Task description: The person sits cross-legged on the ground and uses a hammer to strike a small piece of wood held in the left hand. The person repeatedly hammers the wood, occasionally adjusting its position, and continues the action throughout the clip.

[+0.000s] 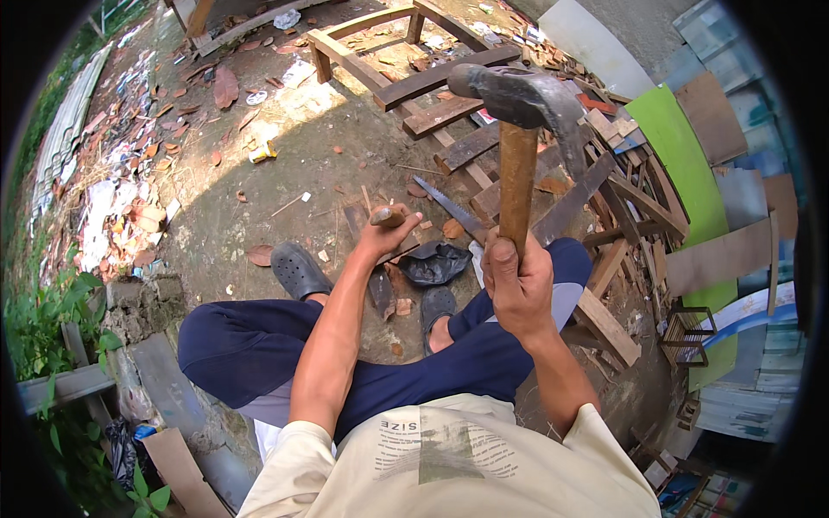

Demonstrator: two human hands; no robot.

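My right hand (520, 281) is wrapped round the wooden handle of a claw hammer (516, 186), raised upright with its dark metal head at the top. In front of me my left hand (384, 233) grips a tool with a round wooden handle (389, 217), its butt end facing up. That tool's lower end is hidden by the hand. Just below the left hand lies a dark piece of wood (380, 292) on the ground between my feet. A black plastic bag (434, 262) is beside it. A handsaw (451, 207) rests farther off, its blade pointing away from me.
A wooden frame (354, 65) with loose slats (429, 82) lies ahead. Scrap boards (635, 194) pile up on the right, by a green panel (673, 147). Rubble and a low block wall (147, 302) stand at left. Dry leaves and litter dot the ground.
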